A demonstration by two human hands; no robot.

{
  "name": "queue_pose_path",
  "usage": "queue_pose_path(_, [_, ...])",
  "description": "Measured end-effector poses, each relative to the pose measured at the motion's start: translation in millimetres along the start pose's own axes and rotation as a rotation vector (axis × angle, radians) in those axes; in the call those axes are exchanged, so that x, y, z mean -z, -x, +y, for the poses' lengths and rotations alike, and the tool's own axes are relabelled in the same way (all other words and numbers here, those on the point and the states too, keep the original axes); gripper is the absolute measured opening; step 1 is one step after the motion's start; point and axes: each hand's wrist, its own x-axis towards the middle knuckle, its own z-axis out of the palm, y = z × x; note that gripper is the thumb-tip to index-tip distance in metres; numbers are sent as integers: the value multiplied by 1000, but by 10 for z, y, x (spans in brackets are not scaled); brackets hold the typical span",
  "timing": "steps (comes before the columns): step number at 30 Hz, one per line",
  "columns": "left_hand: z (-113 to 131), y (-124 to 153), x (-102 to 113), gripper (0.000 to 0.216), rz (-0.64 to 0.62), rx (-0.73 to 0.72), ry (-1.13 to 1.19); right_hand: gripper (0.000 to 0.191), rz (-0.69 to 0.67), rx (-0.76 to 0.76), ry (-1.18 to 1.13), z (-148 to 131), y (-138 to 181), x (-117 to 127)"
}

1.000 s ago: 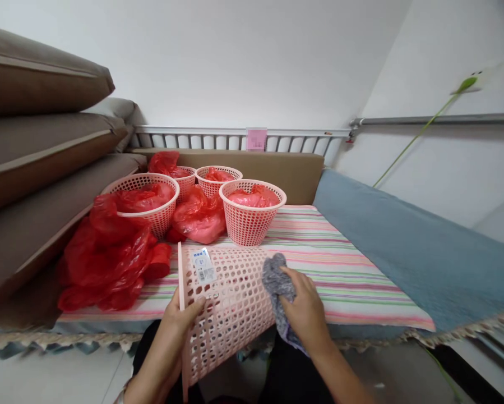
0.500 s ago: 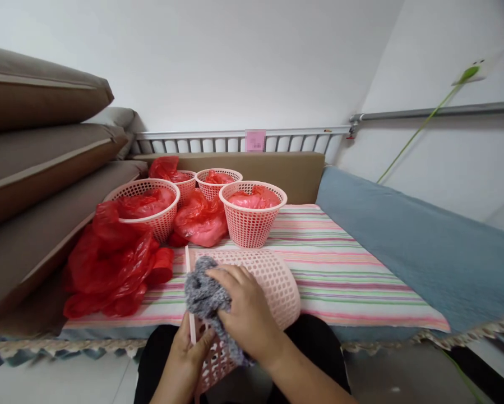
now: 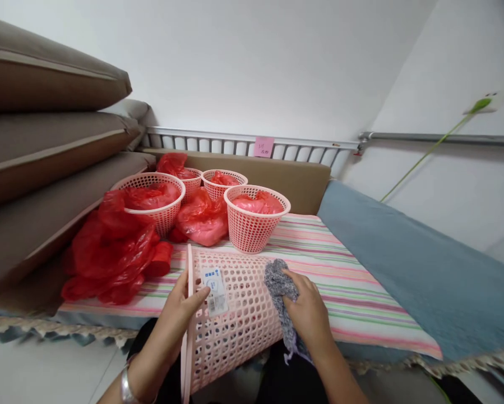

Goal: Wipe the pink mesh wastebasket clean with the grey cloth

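Note:
A pink perforated plastic basket (image 3: 243, 314) lies on its side across my lap, its rim toward the left and its base toward the right. My left hand (image 3: 188, 300) grips the rim, thumb outside near a white label (image 3: 215, 292) with blue print, other fingers hidden inside. In my right hand (image 3: 308, 308) is a bunched grey cloth (image 3: 280, 283), pressed against the basket near its base. Just beyond, another pink basket (image 3: 252, 231) stands upright with red plastic bags in it.
More pink baskets (image 3: 165, 216) with red bags stand behind on the striped cloth (image 3: 361, 286). Loose red bags (image 3: 112, 258) lie at left, beside stacked brown cushions (image 3: 54, 140). A blue-covered bolster (image 3: 415, 241) edges the right; a radiator (image 3: 235, 147) runs along the wall.
The basket has turned so its label now shows. My right hand has moved the cloth from the rim end rightward to the base end. My left hand has shifted up along the rim.

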Motion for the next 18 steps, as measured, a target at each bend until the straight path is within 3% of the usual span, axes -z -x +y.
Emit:
queue_pose_path(5, [-92, -60, 36, 69, 53, 67, -23, 52, 30, 18, -46, 64, 26, -50])
queue_pose_path(12, [-85, -16, 3, 58, 93, 21, -25, 50, 11, -23, -116, 110, -71, -28])
queue_pose_path(15, [-56, 23, -13, 60, 106, 39, -43, 51, 10, -18, -173, -115, -126, 66])
queue_pose_path(18, [-89, 64, 8, 63, 125, 24, -124, 58, 53, 180, -239, -657, -74, 153])
